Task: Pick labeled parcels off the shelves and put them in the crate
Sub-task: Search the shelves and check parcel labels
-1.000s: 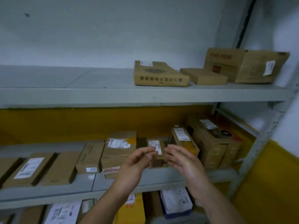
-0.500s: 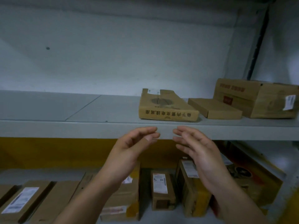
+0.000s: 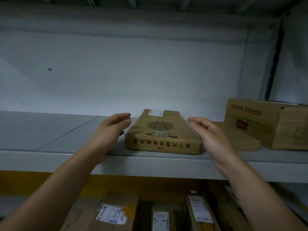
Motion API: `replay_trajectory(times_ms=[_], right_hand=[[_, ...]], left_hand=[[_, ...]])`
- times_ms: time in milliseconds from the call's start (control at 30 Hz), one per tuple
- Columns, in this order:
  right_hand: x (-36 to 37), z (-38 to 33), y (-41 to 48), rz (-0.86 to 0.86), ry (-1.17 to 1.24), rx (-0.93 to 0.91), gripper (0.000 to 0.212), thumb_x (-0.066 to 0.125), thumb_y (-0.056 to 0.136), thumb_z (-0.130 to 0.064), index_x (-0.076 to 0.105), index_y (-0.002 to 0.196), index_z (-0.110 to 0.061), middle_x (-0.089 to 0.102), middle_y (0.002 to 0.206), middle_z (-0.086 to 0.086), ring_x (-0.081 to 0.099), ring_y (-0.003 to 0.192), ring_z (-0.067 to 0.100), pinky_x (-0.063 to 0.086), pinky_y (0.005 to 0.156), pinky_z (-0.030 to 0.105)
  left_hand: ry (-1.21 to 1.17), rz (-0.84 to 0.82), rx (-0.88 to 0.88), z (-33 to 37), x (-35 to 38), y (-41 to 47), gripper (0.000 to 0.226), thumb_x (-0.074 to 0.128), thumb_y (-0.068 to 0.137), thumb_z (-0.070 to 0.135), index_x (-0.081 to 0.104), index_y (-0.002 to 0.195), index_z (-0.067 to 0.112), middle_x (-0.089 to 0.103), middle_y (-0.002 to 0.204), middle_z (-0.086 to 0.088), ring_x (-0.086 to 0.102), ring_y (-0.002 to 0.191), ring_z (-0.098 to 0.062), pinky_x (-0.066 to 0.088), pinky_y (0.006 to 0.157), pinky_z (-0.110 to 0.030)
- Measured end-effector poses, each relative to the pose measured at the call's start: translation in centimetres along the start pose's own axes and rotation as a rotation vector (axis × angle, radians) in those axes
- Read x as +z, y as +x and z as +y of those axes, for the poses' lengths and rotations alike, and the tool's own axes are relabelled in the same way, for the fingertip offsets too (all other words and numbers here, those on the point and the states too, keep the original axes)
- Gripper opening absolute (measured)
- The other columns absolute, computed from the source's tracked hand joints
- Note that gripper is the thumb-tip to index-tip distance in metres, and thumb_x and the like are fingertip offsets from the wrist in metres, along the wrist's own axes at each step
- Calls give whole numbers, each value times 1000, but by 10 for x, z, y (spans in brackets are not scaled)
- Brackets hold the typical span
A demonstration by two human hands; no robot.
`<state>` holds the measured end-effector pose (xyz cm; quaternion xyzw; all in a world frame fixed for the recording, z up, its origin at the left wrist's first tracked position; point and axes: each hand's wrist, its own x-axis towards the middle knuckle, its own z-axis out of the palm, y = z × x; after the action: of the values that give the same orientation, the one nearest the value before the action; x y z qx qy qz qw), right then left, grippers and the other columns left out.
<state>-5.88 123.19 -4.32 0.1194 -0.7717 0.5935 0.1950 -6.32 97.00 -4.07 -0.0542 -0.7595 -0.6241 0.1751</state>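
Note:
A flat brown cardboard parcel (image 3: 162,132) with printed characters on its front edge and a small white label at its far end lies on the grey upper shelf (image 3: 50,139). My left hand (image 3: 110,130) is raised just left of it, fingers relaxed and spread, holding nothing. Just right of the parcel is my right hand (image 3: 210,137), also relaxed and empty. Neither hand touches the parcel. No crate is in view.
A thin flat box (image 3: 240,140) and a larger carton (image 3: 270,124) stand on the same shelf at the right. Below, the lower shelf holds labelled parcels (image 3: 115,214) (image 3: 160,219) (image 3: 200,212). A white wall backs the shelf.
Both hands rose from the lower shelf to the upper shelf and spread apart to either side of the flat parcel. The view tilted upward.

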Motion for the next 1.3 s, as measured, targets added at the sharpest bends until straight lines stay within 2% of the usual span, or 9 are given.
replay_trajectory(times_ms=[133,333,433,600,867,967,1067,1200,1300], right_hand=[[5,5,33,-63,53,145,24,51,99,-25,67,115,-33,63,127,-6,54,122,19,41,108,47],[16,10,85,-104,-19,219,25,53,96,-20,64,119,-24,62,126,0,55,119,20,41,108,43],[22,12,100,-97,-47,283,27,53,95,-15,64,117,-25,65,120,4,62,109,24,50,99,45],[26,18,112,-70,-12,365,28,52,97,-14,62,123,-19,67,116,9,66,101,27,54,92,44],[23,13,103,-111,134,434,17,53,97,-14,66,108,-16,72,98,6,66,84,17,49,60,28],[23,10,98,-112,105,420,12,55,96,-16,67,99,-16,72,97,4,64,84,14,46,61,27],[23,9,95,-111,95,404,10,55,95,-17,65,91,-17,71,90,-1,62,82,9,44,62,23],[24,16,96,-32,190,341,10,60,93,-13,67,99,-12,72,101,5,65,98,14,49,81,25],[24,19,100,28,230,307,22,60,92,-14,66,113,-8,68,114,8,62,107,15,48,80,23]], left_hand=[[49,-79,-157,-2,3,30,41,57,95,30,54,135,21,57,132,0,53,121,-16,39,106,-34],[201,-147,-202,5,10,74,46,54,98,29,46,139,11,53,136,-8,52,122,-22,43,100,-33],[204,-237,-242,6,11,87,38,51,99,28,53,132,9,60,123,-4,59,106,-17,47,82,-25],[215,-288,-286,-5,11,101,36,53,97,34,60,123,10,68,113,-9,65,103,-24,49,96,-37],[110,-314,-359,-8,5,115,34,56,95,30,60,121,9,68,114,-10,66,101,-23,52,76,-28],[39,-292,-385,-10,3,116,27,54,97,25,61,116,7,68,111,-12,66,92,-21,51,65,-25],[16,-261,-372,-12,1,117,28,56,95,30,61,112,8,67,113,-12,65,97,-25,54,75,-30],[-49,-280,-408,-13,-7,115,32,58,93,34,61,113,8,71,105,-14,68,98,-31,52,93,-42],[-116,-287,-419,-11,-13,110,39,58,93,35,59,118,5,71,106,-18,69,94,-33,55,83,-40]])
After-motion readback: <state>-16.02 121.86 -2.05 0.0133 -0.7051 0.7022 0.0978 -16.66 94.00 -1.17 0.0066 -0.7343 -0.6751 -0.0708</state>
